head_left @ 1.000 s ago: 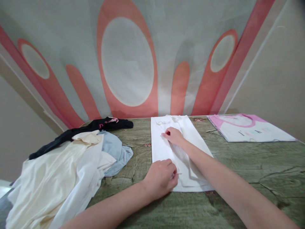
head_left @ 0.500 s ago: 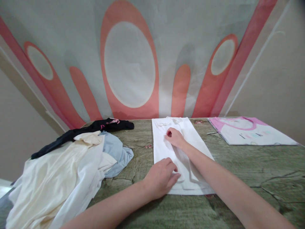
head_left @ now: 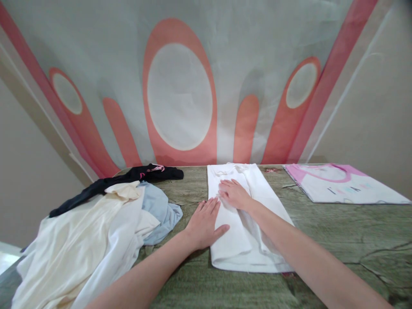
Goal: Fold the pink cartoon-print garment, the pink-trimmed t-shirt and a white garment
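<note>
A white shirt (head_left: 231,253) lies folded into a long rectangle on the table in front of me, its neckline at the far end. My left hand (head_left: 206,224) rests flat across its left edge, fingers stretched out and thumb spread over the cloth. Palm down, my right hand (head_left: 235,195) lies on the upper middle of the shirt, its fingers extended. Neither hand grips the fabric. My right forearm covers part of the shirt's right side.
On the left is a loose heap with a cream garment (head_left: 74,240), a light blue garment (head_left: 161,214) and a black garment (head_left: 116,182). A folded pink-and-white shirt (head_left: 347,184) lies at the right on the wood-patterned table (head_left: 337,240). A printed backdrop (head_left: 180,159) stands behind.
My left hand has moved up and left from the shirt's lower part to its left edge, its curled fingers now flat. My right hand has opened out from a pinch onto the cloth.
</note>
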